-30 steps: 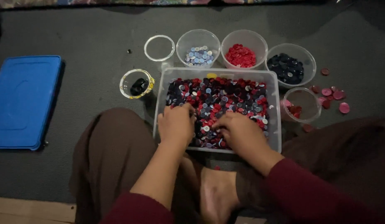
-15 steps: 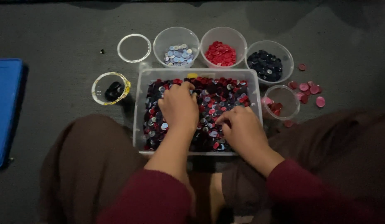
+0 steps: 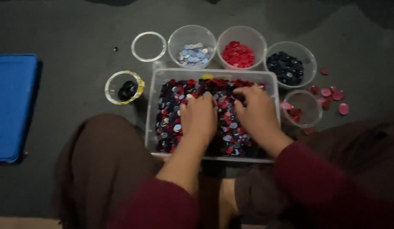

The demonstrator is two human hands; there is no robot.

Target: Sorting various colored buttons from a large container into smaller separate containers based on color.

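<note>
Both hands lie palm-down in the clear tub (image 3: 151, 127) of mixed buttons (image 3: 169, 123), holding nothing visible. The left hand (image 3: 200, 116) rests mid-tub. The right hand (image 3: 256, 112) sits nearer the sorted cups, the red-button cup (image 3: 241, 44) straight ahead.

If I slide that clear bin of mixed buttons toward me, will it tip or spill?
The bin looks wide and low, so it will probably slide, not tip. It is nearly full of loose buttons, so likely heavy, and they may shift. Both the left hand and the right hand rest in it.

dim light — dark grey carpet floor (image 3: 65, 25)
</note>
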